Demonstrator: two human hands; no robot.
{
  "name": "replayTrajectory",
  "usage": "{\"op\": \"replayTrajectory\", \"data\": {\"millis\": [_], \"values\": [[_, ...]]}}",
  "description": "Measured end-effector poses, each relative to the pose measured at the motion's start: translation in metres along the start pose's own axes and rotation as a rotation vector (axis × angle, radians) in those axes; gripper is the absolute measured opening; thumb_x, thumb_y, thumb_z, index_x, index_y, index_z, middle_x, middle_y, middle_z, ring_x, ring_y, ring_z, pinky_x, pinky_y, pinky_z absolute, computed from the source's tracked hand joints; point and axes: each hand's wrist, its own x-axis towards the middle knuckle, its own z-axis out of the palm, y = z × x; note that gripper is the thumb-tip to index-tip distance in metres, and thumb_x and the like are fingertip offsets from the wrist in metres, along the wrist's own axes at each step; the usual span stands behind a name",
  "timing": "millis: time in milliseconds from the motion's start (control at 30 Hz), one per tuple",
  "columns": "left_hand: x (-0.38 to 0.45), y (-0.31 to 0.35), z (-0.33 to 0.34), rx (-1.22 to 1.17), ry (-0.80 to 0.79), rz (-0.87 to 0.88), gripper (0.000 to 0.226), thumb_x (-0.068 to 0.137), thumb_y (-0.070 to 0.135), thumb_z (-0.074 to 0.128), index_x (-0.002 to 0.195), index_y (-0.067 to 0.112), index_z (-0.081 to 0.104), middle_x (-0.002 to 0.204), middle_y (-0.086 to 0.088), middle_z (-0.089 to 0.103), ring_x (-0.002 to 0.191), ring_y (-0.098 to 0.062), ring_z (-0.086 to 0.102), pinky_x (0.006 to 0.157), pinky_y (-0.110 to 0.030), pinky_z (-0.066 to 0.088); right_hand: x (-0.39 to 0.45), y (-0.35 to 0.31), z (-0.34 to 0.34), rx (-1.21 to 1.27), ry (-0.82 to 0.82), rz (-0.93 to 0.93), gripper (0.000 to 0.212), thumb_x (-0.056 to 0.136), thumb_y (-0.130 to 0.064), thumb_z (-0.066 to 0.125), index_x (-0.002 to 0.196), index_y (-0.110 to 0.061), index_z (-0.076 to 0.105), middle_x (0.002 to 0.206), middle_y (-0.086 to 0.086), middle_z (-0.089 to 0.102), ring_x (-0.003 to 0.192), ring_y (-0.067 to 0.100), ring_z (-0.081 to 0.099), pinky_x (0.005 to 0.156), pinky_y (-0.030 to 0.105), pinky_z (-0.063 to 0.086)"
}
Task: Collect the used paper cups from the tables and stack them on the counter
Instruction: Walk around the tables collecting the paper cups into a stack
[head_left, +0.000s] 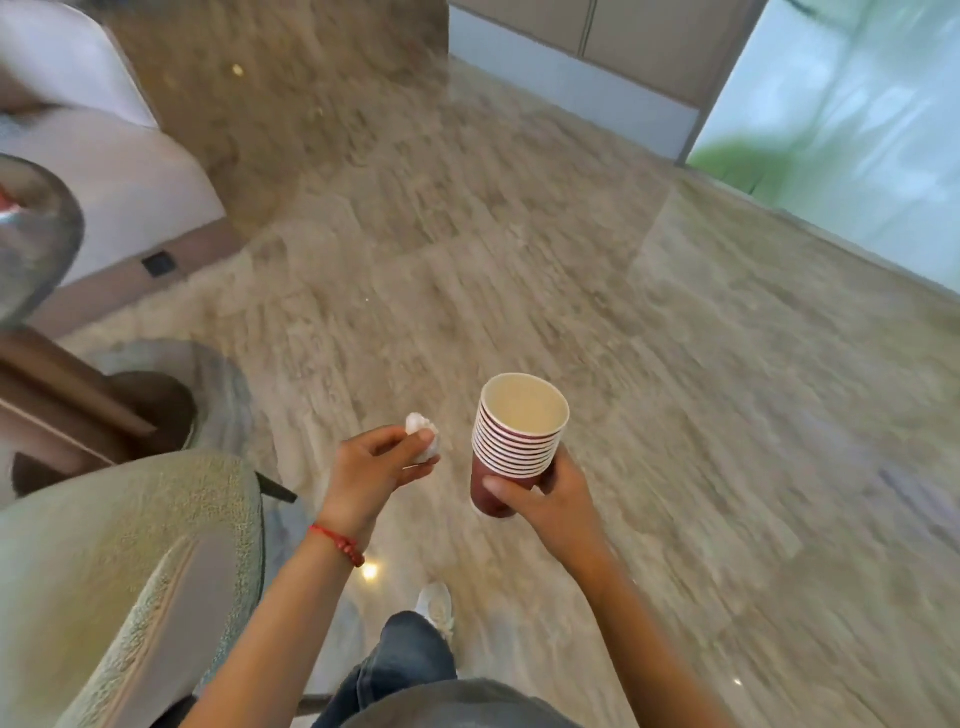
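A stack of several dark red paper cups (511, 441) with white rims stands upright in my right hand (553, 499), which grips it around the lowest cup. The top cup looks empty inside. My left hand (371, 470), with a red bracelet at the wrist, pinches a crumpled white tissue (423, 439) between the fingertips, just left of the cup stack. Both hands are held out over the floor in front of me. No counter is visible.
A green upholstered chair (130, 577) is at the lower left. A round glass table (36, 234) stands at the left edge, with a pale sofa (124, 171) behind it. Beige marble floor (571, 270) stretches ahead toward a wall and a glass door (852, 119) at the right.
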Motion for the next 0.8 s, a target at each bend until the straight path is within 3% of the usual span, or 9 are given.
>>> {"op": "replayTrajectory", "data": {"millis": [167, 333, 533, 800], "values": [[0.074, 0.036, -0.028, -0.013, 0.107, 0.018, 0.011, 0.08, 0.009, 0.067, 0.071, 0.012, 0.072, 0.075, -0.008, 0.071, 0.071, -0.02, 0.071, 0.062, -0.022, 0.056, 0.089, -0.024, 0.042, -0.009, -0.065, -0.029, 0.067, 0.052, -0.048, 0.079, 0.112, -0.031, 0.056, 0.105, -0.011, 0.068, 0.098, 0.006, 0.064, 0.084, 0.032, 0.055], [0.132, 0.057, -0.045, -0.032, 0.198, 0.007, 0.01, 0.081, 0.012, 0.067, 0.072, 0.012, 0.073, 0.077, -0.007, 0.071, 0.074, -0.02, 0.071, 0.065, -0.023, 0.056, 0.158, -0.036, 0.064, -0.052, -0.118, -0.05, 0.057, 0.054, -0.051, 0.077, 0.104, -0.043, 0.053, 0.1, -0.023, 0.066, 0.097, 0.0, 0.063, 0.075, 0.018, 0.054], [0.215, 0.086, -0.055, -0.072, 0.269, 0.021, 0.011, 0.081, 0.011, 0.067, 0.072, 0.011, 0.073, 0.08, -0.01, 0.071, 0.075, -0.021, 0.071, 0.064, -0.021, 0.056, 0.261, -0.053, 0.091, -0.064, -0.219, -0.048, 0.064, 0.053, -0.048, 0.079, 0.11, -0.028, 0.058, 0.102, -0.009, 0.069, 0.097, 0.009, 0.065, 0.081, 0.032, 0.055], [0.329, 0.157, -0.064, -0.125, 0.406, 0.056, 0.017, 0.082, 0.011, 0.065, 0.067, 0.018, 0.072, 0.079, -0.004, 0.071, 0.069, -0.015, 0.071, 0.058, -0.017, 0.053, 0.415, -0.106, 0.134, -0.054, -0.355, -0.096, 0.063, 0.055, -0.046, 0.079, 0.11, -0.029, 0.057, 0.102, -0.01, 0.068, 0.098, 0.007, 0.064, 0.076, 0.023, 0.054]]}}
